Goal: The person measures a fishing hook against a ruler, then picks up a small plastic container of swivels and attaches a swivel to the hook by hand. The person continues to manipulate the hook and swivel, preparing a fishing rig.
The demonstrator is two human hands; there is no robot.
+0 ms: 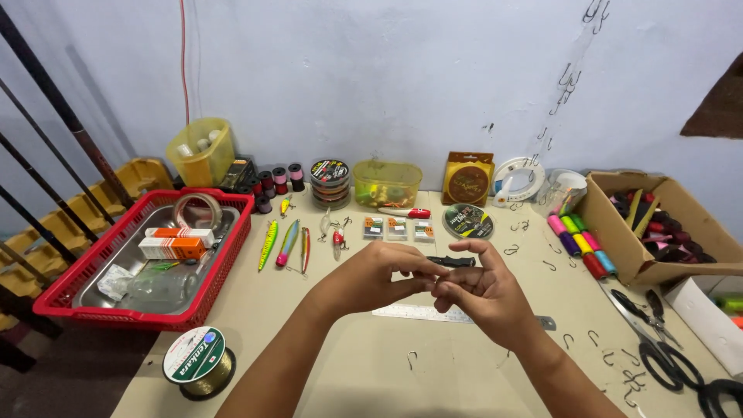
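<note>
I'm pinching something too tiny to identify between left hand and right hand, both closed fingertip-to-fingertip above the steel ruler; keeping it centred, lures sitting at 10 o'clock.

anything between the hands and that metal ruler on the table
Nothing visible does. The left hand and right hand meet fingertip to fingertip just above the metal ruler, partly covering it; only bare table lies around it.
</note>
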